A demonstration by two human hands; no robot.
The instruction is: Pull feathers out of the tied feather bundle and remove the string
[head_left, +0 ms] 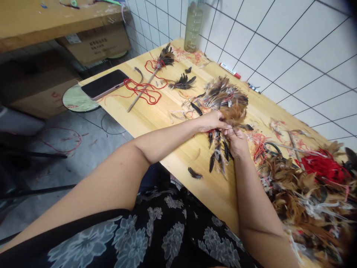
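My left hand is closed around the base of a bunch of brown feathers, which fans out away from me over the table. My right hand pinches at the same base, its fingertips meeting those of the left; the exact spot they grip is hidden. Right behind the bunch lies a pile of grey-brown feathers. Dark and pale feathers lie on the table just below my hands. Farther left, a thin stick with dark feathers at its tip lies under a loose red cord.
A large heap of brown feathers and a red bundle cover the right side. A phone lies at the table's left edge. A bottle and a red-capped marker are by the tiled wall. Red scraps lie about.
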